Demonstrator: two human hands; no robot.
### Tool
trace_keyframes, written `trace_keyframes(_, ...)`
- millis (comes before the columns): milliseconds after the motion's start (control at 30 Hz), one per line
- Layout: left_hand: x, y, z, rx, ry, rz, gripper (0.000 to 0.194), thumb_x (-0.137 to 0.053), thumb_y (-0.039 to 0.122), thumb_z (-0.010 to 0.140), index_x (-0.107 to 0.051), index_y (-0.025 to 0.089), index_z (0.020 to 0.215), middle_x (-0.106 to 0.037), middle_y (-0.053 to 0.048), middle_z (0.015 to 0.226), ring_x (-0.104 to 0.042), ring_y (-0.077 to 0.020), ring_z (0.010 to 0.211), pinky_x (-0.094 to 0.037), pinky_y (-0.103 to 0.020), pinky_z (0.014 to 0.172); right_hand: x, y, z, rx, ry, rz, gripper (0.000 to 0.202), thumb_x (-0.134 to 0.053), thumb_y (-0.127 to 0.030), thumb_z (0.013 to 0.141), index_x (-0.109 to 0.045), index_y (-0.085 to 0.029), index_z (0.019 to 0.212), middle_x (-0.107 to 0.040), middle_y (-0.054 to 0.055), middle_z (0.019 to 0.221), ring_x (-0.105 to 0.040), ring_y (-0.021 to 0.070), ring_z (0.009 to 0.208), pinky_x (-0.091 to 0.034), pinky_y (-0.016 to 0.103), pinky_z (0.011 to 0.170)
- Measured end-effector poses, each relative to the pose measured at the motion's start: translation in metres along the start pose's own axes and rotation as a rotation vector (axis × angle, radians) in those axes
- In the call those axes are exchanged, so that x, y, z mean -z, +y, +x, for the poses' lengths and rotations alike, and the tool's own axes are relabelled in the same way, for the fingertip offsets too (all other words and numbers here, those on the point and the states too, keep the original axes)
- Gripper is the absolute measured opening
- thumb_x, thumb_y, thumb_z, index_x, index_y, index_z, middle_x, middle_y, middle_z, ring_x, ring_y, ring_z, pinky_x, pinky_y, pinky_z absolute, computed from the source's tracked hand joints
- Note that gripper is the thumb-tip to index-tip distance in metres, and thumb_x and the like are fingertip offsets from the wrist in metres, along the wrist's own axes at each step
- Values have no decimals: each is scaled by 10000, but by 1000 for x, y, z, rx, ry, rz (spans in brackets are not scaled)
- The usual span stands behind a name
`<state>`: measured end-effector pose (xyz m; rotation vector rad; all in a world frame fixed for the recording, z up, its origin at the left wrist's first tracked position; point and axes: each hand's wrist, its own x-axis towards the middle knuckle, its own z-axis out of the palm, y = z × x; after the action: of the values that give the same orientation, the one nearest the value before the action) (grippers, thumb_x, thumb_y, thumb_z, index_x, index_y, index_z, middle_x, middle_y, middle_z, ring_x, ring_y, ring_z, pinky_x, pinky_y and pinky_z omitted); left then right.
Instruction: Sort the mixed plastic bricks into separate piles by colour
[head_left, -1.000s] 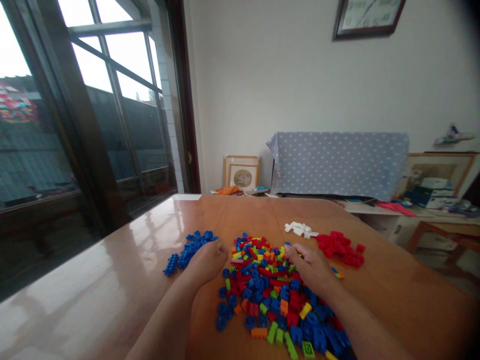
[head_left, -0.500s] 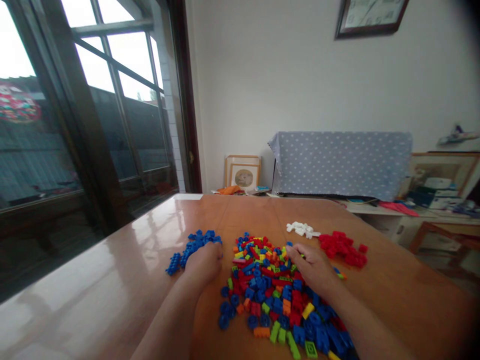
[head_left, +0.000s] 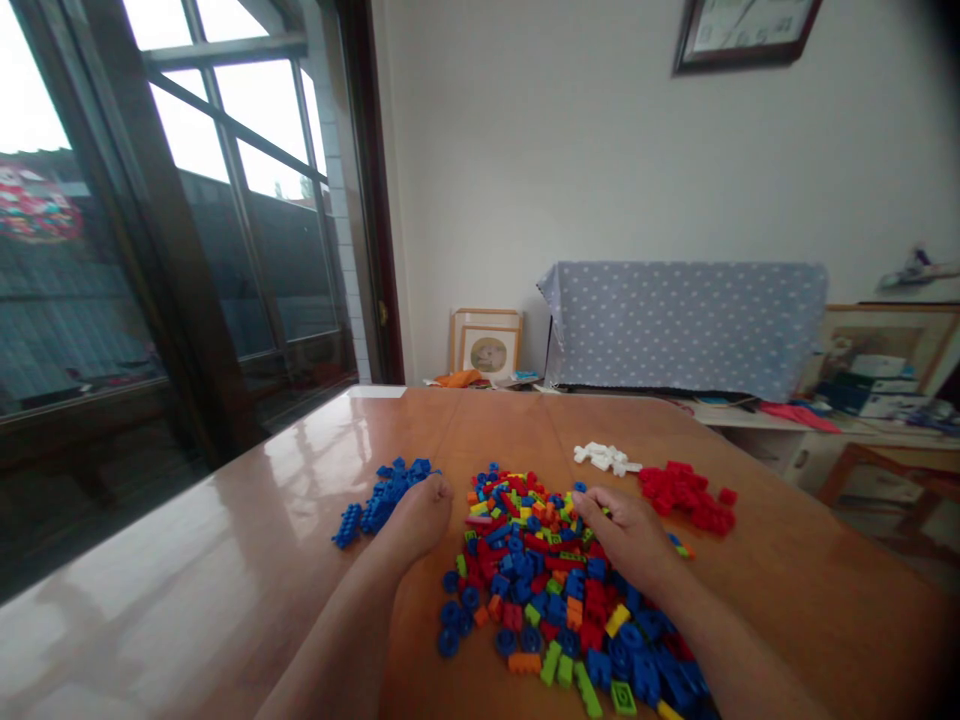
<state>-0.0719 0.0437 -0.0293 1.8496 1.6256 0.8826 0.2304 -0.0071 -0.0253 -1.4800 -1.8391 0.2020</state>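
My left hand point(head_left: 429, 512) is closed, fingers curled, at the right edge of a pile of blue toy bricks point(head_left: 391, 492). Anything inside its fingers is hidden. My right hand point(head_left: 621, 520) is closed too, with thumb and fingers drawn together over the right side of a large mixed heap of toy bricks point(head_left: 536, 580). What it holds, if anything, cannot be made out. Red, blue, green, yellow and orange bricks fill that heap between my two forearms, and several round blue pieces point(head_left: 450, 615) lie along its left edge.
Beyond my right hand are a pile of red bricks point(head_left: 686, 495) and a small group of white bricks point(head_left: 606, 459). All lie on a glossy wooden table point(head_left: 225, 600). A cabinet under a dotted grey cloth point(head_left: 682, 325) stands behind it, and a large window point(head_left: 247, 200) is at the left.
My left hand has shifted slightly right and its fingers have turned inward, off the blue pile. My right hand stays almost where it was.
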Motion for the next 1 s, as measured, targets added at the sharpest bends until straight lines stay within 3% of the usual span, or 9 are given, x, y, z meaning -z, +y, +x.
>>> trace_keyframes(367,-1,-1,5,-99,51,165,185,-425,72,838,-581,169,816,-616,-24,758,-540,-147,716,-343,-263,654,1,0,-2,7,3,7,419,-462,-475,969,-505,-197,658,-477,-34,602,-502,141,622,-288,257,576)
trace_keyframes(633,-14,3,1,-227,-47,180,185,-476,81,777,-634,167,819,-637,-14,754,-569,-144,744,-357,-233,647,1,-2,-2,3,-3,9,433,-445,-486,971,-518,-197,657,-493,-30,599,-507,144,622,-287,261,574)
trace_keyframes(833,-18,18,-11,-219,-208,126,309,-491,93,744,-641,174,1001,-646,-20,829,-570,-150,713,-364,-227,585,0,-4,-3,2,-11,2,445,-428,-493,980,-524,-197,661,-491,-30,605,-515,147,630,-294,263,584)
trace_keyframes(1000,-16,33,-17,-356,-139,131,319,-516,82,715,-658,186,982,-654,-46,917,-582,-190,863,-424,-257,738,0,-4,-2,2,-7,-1,447,-427,-503,978,-508,-200,660,-508,-25,614,-523,152,640,-304,263,586)
